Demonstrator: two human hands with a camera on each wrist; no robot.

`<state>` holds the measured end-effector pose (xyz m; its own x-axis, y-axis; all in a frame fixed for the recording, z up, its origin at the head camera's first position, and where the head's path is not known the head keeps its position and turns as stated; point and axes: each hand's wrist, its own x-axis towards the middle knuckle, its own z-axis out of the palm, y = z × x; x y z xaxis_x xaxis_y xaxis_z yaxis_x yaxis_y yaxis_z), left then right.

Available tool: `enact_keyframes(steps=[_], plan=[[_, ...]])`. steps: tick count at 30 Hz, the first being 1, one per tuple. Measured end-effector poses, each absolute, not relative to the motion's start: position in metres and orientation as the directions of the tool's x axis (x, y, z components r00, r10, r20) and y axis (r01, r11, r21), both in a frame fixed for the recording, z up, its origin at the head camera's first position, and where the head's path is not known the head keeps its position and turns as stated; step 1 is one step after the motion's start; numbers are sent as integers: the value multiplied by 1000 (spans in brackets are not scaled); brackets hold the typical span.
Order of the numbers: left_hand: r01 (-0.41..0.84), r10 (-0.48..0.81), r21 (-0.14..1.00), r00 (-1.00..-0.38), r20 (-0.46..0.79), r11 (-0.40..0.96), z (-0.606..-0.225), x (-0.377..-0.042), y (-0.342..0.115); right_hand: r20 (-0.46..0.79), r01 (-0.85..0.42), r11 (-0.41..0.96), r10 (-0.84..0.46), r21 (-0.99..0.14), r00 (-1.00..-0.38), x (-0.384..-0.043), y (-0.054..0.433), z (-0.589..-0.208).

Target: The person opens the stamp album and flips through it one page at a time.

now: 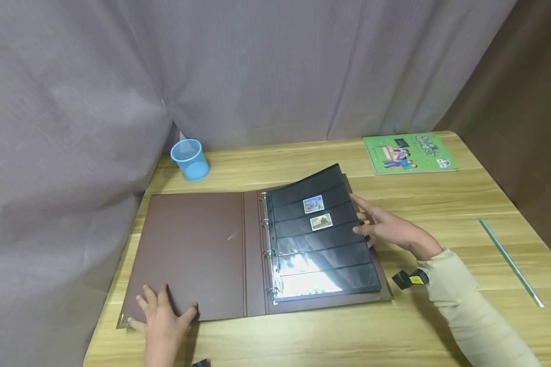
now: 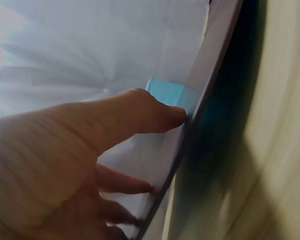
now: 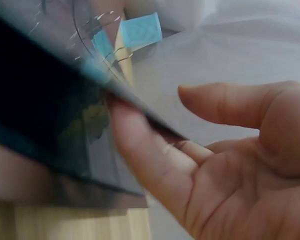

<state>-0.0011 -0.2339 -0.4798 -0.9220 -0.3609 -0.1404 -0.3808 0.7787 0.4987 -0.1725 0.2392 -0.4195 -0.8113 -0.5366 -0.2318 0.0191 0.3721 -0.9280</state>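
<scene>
A brown ring binder [image 1: 197,250] lies spread on the table. On its right half is a black stamp page [image 1: 323,255] with clear pockets, its outer edge raised. Two stamps, an upper one [image 1: 314,204] and a lower one [image 1: 321,221], sit in its pockets. My right hand [image 1: 385,227] touches the page's outer edge with its fingers. In the right wrist view the thumb [image 3: 225,102] stands apart from the sheet, while a finger [image 3: 145,145] reaches beneath it. My left hand [image 1: 160,318] rests with spread fingers on the left cover's lower corner.
A light blue cup [image 1: 190,160] stands at the back left. Near the back right edge lies a green illustrated book [image 1: 410,153]. A green pencil [image 1: 509,260] lies at the right. Grey curtain [image 1: 275,71] hangs behind the wooden table [image 1: 441,199].
</scene>
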Motion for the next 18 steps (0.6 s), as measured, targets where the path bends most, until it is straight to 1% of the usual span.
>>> enact_keyframes(steps=[4,9,15,18], plan=[[-335,-309,545,-940,-142,769,-479,-6,-224,-177,-1,312,-543,-950,-821,-171,233,-411],[-237,-236,564,-969,-76,791,-474,-9,-210,-124,2,233,-509,-973,-852,-167,220,-396],[-89,-130,585,-991,27,806,-475,-11,-193,-101,-27,261,-465,-965,-879,-161,202,-374],[-30,-78,594,-996,54,804,-477,-11,-183,-90,-46,276,-459,-960,-884,-158,191,-364]])
